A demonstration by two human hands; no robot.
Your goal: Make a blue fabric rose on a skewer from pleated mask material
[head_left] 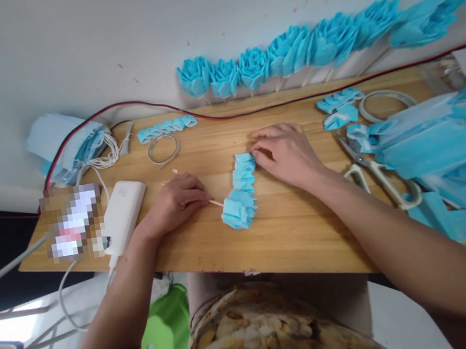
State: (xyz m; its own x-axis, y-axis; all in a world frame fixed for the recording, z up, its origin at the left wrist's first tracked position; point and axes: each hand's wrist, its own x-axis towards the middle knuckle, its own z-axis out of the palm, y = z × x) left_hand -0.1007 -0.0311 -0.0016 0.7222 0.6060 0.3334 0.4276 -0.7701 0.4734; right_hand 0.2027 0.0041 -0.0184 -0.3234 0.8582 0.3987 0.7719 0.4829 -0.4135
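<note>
My left hand is closed in a pinch on a thin wooden stick that lies across the wooden table. The stick's tip goes into the rolled lower end of a strip of folded blue petals. My right hand rests on the table with fingers curled, its fingertips pressing the upper end of that blue strip. Both forearms reach in from the near edge.
Finished blue roses lean in a row against the wall. Scissors, tape rolls and a heap of blue sheets lie right. A white power bank, cables and a stack of masks sit left.
</note>
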